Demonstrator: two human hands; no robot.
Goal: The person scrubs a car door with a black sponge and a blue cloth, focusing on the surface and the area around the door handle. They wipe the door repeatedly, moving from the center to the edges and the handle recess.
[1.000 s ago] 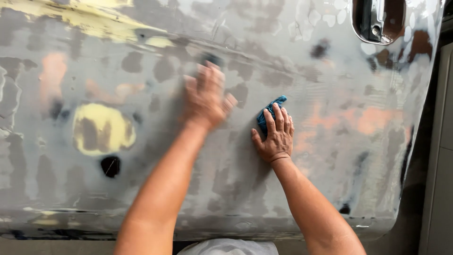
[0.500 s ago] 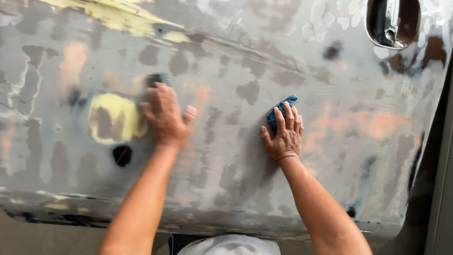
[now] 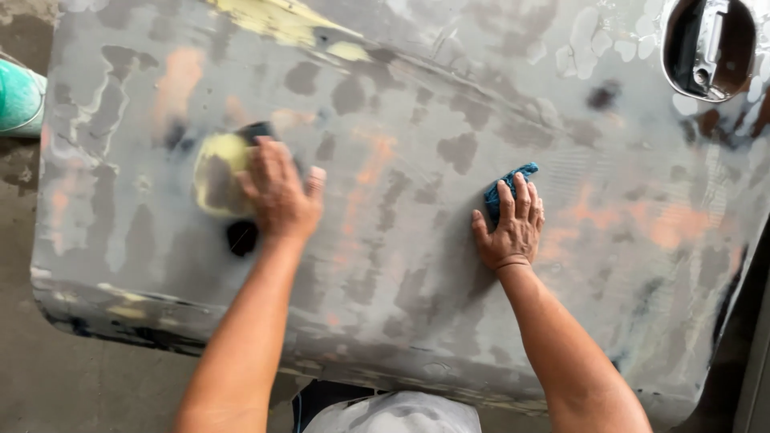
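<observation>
1. My left hand [image 3: 277, 192] lies flat on the car door panel [image 3: 417, 240], its grip closed down over a dark sanding block [image 3: 257, 130] whose edge shows just past my fingertips.
2. Half a second ago this hand sat further toward the middle of the panel; a full second ago it was close beside my right hand. Now it has swept outward and partly covers the yellow filler patch [image 3: 215, 172].
3. I judge this to be the outward stroke of a sanding pass, with the work now reaching the filler itself.
4. A small dark hole [image 3: 241, 237] sits just below the filler patch, beside my left wrist.
5. My right hand [image 3: 511, 224] has kept its place on the panel, well apart from the filler patch toward the handle side, fingers spread and pressing a blue cloth [image 3: 507, 188] flat; only the cloth's upper edge shows.
6. The door handle recess [image 3: 710, 48] lies far from the patch, at the panel's upper corner.
7. A teal object [image 3: 18, 98] stands on the concrete floor [image 3: 72, 377] beyond the patch's end of the panel.
</observation>
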